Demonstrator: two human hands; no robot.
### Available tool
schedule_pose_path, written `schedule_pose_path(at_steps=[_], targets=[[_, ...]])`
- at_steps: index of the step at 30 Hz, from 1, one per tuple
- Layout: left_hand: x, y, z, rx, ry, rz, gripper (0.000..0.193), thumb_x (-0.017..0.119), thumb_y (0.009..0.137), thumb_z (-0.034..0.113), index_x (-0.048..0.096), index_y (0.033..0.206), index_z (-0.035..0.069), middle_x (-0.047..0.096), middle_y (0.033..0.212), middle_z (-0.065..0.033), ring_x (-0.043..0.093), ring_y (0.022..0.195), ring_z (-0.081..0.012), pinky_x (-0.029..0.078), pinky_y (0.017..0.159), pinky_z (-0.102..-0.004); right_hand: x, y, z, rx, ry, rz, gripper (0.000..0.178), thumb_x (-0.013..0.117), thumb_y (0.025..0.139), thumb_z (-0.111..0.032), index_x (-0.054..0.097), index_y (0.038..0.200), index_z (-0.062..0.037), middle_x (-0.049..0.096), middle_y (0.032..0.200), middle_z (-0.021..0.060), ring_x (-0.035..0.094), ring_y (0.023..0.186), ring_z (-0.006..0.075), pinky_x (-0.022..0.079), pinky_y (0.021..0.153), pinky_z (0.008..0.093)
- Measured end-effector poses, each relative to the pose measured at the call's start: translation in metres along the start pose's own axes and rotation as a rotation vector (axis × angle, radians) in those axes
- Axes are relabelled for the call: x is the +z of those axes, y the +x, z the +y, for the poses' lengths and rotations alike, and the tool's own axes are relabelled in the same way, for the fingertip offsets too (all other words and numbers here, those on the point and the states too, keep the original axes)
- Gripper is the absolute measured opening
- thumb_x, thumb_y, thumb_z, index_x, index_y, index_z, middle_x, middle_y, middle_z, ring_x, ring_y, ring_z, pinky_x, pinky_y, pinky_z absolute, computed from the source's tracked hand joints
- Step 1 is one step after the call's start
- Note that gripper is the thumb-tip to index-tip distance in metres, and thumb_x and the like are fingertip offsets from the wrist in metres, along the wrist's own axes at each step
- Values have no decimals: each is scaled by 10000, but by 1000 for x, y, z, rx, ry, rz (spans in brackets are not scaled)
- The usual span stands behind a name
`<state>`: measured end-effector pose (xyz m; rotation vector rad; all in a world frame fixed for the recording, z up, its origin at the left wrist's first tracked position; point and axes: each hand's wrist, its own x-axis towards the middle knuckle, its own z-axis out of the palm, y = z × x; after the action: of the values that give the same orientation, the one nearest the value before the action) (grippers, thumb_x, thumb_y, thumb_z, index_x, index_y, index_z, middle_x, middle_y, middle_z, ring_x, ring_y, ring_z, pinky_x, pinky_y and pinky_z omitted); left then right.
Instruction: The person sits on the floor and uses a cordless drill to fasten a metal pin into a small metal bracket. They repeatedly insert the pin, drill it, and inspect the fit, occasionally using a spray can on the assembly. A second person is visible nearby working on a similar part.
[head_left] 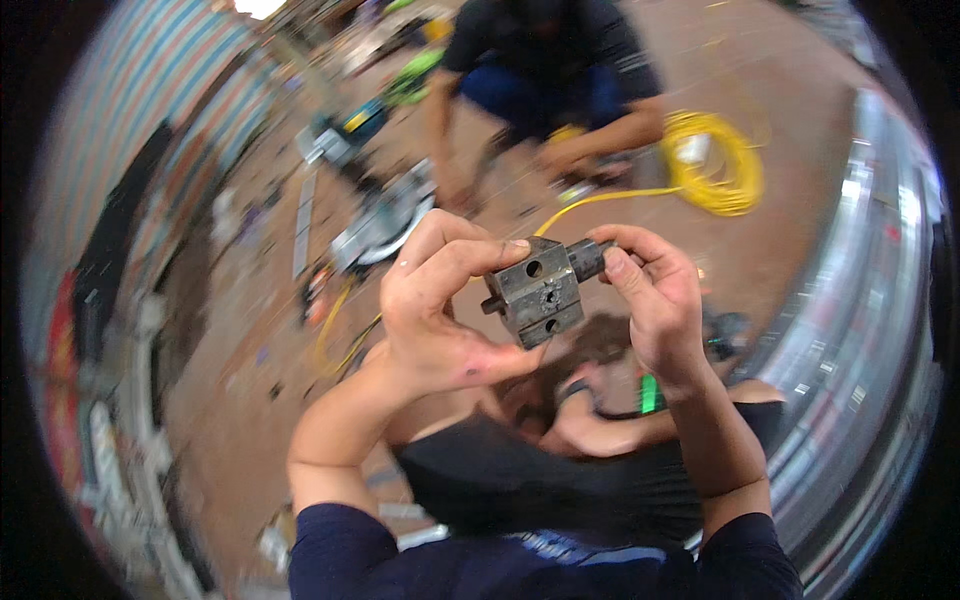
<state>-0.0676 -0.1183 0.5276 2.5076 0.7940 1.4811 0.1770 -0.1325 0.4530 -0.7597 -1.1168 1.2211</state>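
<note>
A dark grey metal block [545, 298] with round holes in its faces is held up in front of me between both hands. My left hand [425, 305] is closed around its left side, with the thumb and fingers on opposite edges. A short metal stub sticks out of the block near the left palm. From the right side projects a dark cylindrical piece [587, 259], its end pinched between the thumb and fingers of my right hand [662, 290]. The cylinder's tip is partly hidden by those fingers. Below the block, my lap is covered in black cloth [540, 485].
Opposite me a person [550, 60] crouches with hands near the floor. A coiled yellow cable [738, 170] lies to the right of them. At the left stands what looks like a mitre saw [385, 220], blurred. Long shiny metal profiles [865, 290] line the right side.
</note>
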Motion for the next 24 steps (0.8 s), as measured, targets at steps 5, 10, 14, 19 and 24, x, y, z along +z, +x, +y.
schedule_pose_path(at_steps=[5, 10, 14, 19, 24], targets=[[-123, -97, 48, -329, 420, -2, 704, 1081, 612, 138, 784, 1232, -19, 675, 1177, -132, 701, 1098, -243, 600, 1011, -389, 149, 4, 81, 164, 351, -356, 280, 773, 1114, -151, 800, 1341, 11, 793, 1123, 6, 654, 985, 76, 533, 926, 271], [-224, -135, 141, -488, 732, 228, 681, 1050, 622, 89, 807, 1248, -18, 668, 1190, -106, 699, 1090, -205, 595, 1014, -355, 296, -20, 63, 95, 397, -635, 221, 765, 1092, -104, 828, 1276, 1, 808, 1058, 16, 683, 939, 85, 567, 880, 290], [-257, -146, 202, -488, 869, 304, 718, 1015, 635, 7, 790, 1316, -13, 631, 1263, -97, 692, 1147, -197, 596, 1022, -350, 355, -43, 31, 72, 408, -795, 224, 776, 1083, -95, 830, 1279, -3, 798, 1019, 12, 667, 894, 84, 560, 834, 291], [-273, -142, 247, -435, 998, 308, 740, 1011, 638, -10, 793, 1345, -1, 639, 1285, -104, 689, 1178, -203, 588, 1041, -347, 389, -64, 4, 92, 597, -888, 239, 785, 1094, -111, 828, 1303, -5, 795, 1058, 9, 651, 932, 83, 542, 854, 286], [-282, -134, 265, -484, 898, 413, 768, 1055, 647, 15, 789, 1368, -14, 644, 1323, -106, 689, 1197, -188, 590, 1081, -348, 398, -71, -14, 105, 577, -954, 260, 756, 1139, -165, 812, 1330, 1, 780, 1078, -9, 633, 957, 69, 529, 887, 261]])
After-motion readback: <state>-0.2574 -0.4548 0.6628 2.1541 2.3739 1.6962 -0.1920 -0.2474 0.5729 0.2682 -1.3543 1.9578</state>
